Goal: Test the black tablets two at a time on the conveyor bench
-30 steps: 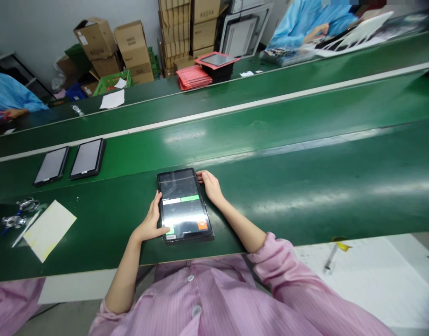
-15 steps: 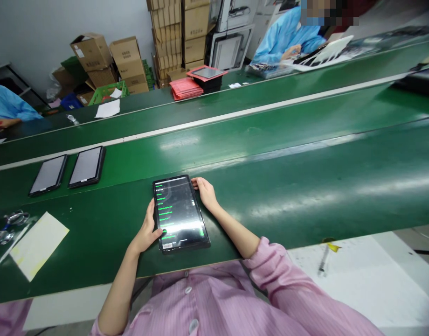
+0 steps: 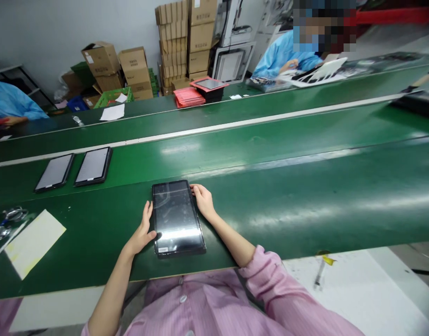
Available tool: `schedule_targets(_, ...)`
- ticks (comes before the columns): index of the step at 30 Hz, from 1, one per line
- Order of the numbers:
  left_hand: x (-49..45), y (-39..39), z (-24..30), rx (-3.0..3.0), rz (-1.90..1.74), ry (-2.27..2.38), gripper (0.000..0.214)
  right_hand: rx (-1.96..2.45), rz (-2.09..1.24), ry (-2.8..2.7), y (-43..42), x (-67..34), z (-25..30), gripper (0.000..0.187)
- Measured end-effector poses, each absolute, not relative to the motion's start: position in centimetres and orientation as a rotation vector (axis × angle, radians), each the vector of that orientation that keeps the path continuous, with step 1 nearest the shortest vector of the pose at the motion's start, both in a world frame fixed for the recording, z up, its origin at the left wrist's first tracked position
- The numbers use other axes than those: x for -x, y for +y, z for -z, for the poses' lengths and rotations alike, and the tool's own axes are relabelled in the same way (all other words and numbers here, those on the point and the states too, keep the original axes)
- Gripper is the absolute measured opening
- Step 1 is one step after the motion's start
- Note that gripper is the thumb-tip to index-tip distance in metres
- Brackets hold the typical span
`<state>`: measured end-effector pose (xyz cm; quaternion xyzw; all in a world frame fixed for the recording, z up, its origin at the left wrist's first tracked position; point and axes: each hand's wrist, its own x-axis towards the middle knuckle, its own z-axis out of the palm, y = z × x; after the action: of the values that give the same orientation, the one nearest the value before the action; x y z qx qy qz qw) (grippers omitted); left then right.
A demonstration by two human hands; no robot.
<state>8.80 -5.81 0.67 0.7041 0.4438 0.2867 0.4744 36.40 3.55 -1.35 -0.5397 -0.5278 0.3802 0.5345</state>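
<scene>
A black tablet [image 3: 176, 210] lies in front of me on the green bench, its screen dark with glare across the lower part. A small white label sits at its bottom left corner. Along its left edge is my left hand [image 3: 141, 235], open, fingers stretched forward and the thumb tip at the edge. At the upper right edge, my right hand [image 3: 203, 198] has its fingers curled against the tablet's side; the fingertips are partly hidden.
Two tablets [image 3: 93, 165] with grey screens lie on the green belt [image 3: 186, 150] at left. A yellow-stained paper [image 3: 36, 242] is nearby. Across the belt are red sheets [image 3: 189, 97] and a co-worker in blue [image 3: 275, 56]. A syringe [image 3: 319, 273] lies on a white surface below.
The tablet's screen has gone from green lines of text to dark. My left thumb has drawn back from the screen to its edge. The right hand stays at the tablet's right side.
</scene>
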Motion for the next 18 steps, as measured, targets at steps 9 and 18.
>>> schedule_targets(9,-13.3,-13.0,6.5,-2.668,-0.888,1.301,0.072,1.292,-0.883,-1.122,3.9,-38.8,0.8,0.052)
schedule_targets(18,-19.0,5.2,0.8,-2.211,-1.014,1.818,0.067,1.307,-0.820,-1.092,4.5,-39.4,0.7,0.048)
